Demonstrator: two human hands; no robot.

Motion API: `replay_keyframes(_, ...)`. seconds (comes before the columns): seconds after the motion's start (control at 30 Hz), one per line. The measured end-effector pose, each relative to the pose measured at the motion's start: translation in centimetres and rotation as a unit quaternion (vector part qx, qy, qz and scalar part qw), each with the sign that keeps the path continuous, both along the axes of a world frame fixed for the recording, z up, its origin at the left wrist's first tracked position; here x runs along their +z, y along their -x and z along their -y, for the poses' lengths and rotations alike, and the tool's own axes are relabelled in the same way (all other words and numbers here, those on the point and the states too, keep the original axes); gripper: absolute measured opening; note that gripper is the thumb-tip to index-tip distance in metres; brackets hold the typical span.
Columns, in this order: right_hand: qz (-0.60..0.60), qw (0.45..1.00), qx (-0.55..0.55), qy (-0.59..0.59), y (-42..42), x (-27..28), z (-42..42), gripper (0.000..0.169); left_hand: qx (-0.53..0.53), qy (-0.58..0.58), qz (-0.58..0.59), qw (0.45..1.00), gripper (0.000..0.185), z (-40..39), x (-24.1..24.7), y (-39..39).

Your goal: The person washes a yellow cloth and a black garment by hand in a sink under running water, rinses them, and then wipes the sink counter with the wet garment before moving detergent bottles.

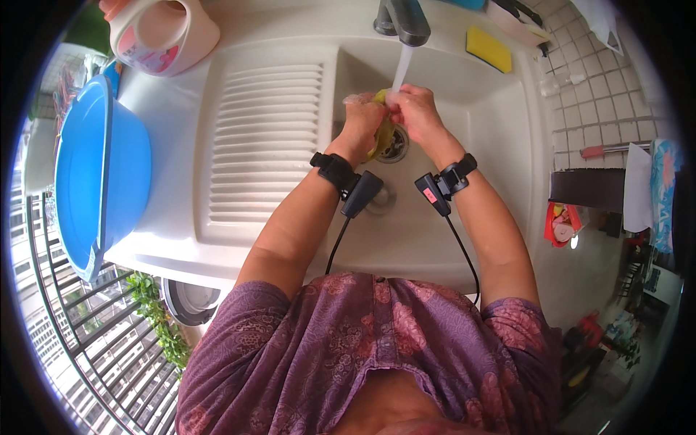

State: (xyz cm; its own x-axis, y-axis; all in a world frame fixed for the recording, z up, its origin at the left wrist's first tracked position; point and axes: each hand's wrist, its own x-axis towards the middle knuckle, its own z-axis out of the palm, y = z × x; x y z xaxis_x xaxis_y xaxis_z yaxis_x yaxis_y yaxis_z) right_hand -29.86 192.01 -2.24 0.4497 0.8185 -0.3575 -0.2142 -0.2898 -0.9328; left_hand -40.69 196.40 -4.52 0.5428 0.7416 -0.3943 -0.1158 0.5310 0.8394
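Observation:
Water runs from a dark grey faucet [411, 24] in a stream onto my hands inside the white sink basin [495, 125]. My left hand [363, 119] grips a yellow-green cloth-like item [385, 133], whose lower end hangs down beside the metal drain [399, 147]. At the item's upper end, right under the stream, my right hand [416, 111] has its fingers closed on it. The two hands are close together, and they hide much of the item. Its exact kind cannot be told.
A ribbed white washboard [266, 144] adjoins the basin on the left. Beyond it stand a blue plastic basin [128, 163] and a pale pink detergent jug [190, 41]. A yellow sponge [488, 49] lies on the sink's back right rim. A tiled wall [579, 109] rises at right.

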Motion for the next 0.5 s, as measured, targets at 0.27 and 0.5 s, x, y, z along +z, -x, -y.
replay_keyframes(0.27, 0.483, 0.84, 0.084, -0.23, 5.0, 1.9, 2.3, 0.018, -0.069, -0.575, -0.097, 0.81, 0.007, -0.5, -2.5, 1.2)
replay_keyframes(0.5, 0.385, 0.905, 0.049, -0.175, 2.0, -1.0, 3.0, 0.02, 0.084, 0.1, 0.161, 0.978, 0.011, 0.7, 0.9, 0.6)
